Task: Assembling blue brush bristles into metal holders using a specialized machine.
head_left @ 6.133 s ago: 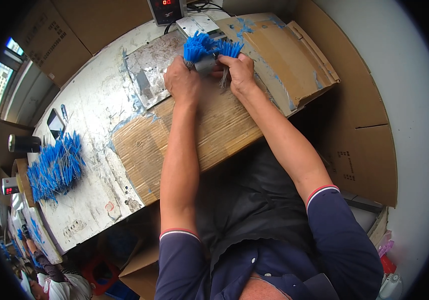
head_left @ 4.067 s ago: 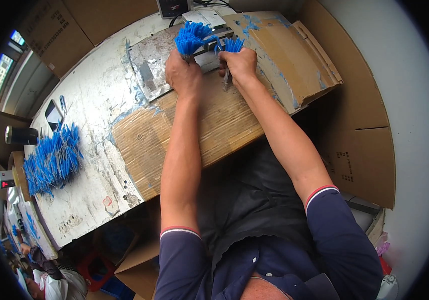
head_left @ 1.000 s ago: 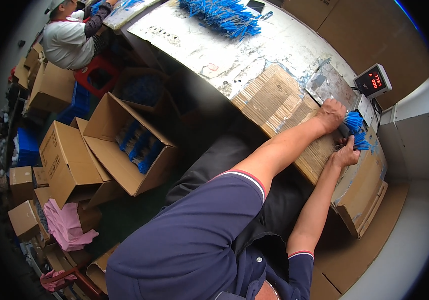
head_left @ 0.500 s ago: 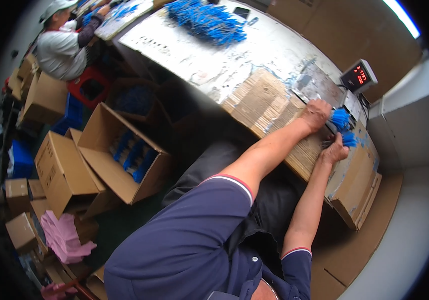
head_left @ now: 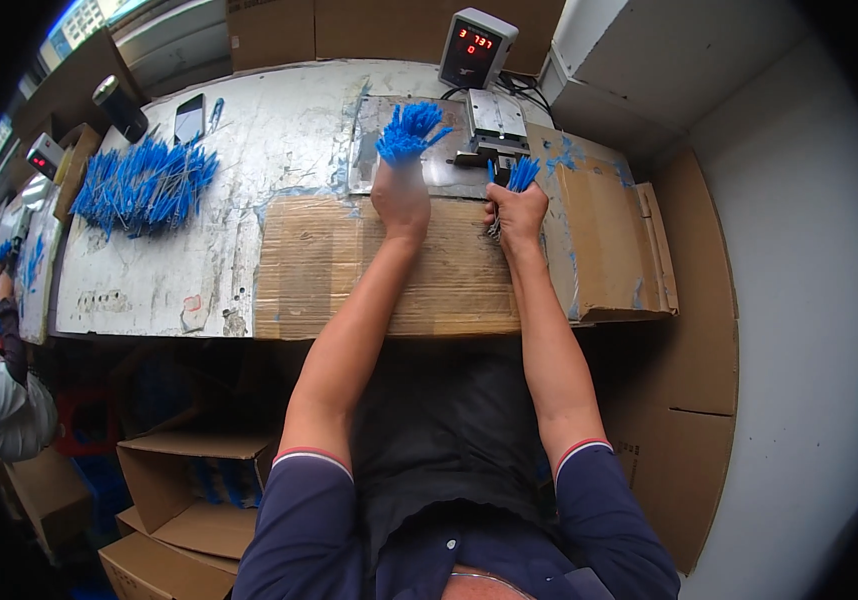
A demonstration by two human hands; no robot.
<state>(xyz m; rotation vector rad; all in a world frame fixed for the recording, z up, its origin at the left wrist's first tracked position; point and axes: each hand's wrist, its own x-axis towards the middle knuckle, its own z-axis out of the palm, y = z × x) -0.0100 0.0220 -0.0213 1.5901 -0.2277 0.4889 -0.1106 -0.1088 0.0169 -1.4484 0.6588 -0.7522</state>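
Note:
A thick bundle of blue-ended wires stands up out of my left hand, whose fingers are wrapped round it, blurred by motion. It is over the metal plate on the table. A smaller bundle of blue-ended wires is in my right hand, with blue ends above the fist and thin grey ends below. That hand is just in front of a small metal fixture at the plate's right. I cannot tell whether its wires touch the fixture.
Behind the fixture stands a display box with red digits. Flattened cardboard covers the table's front edge. At left lie a heap of blue-ended wires, a phone and a dark cylinder. A co-worker sits far left. Open cartons stand below.
The view has swung round to face the table squarely. My hands, close together before, are now apart, the left one farther left with its bundle raised. Both still hold blue-ended wires.

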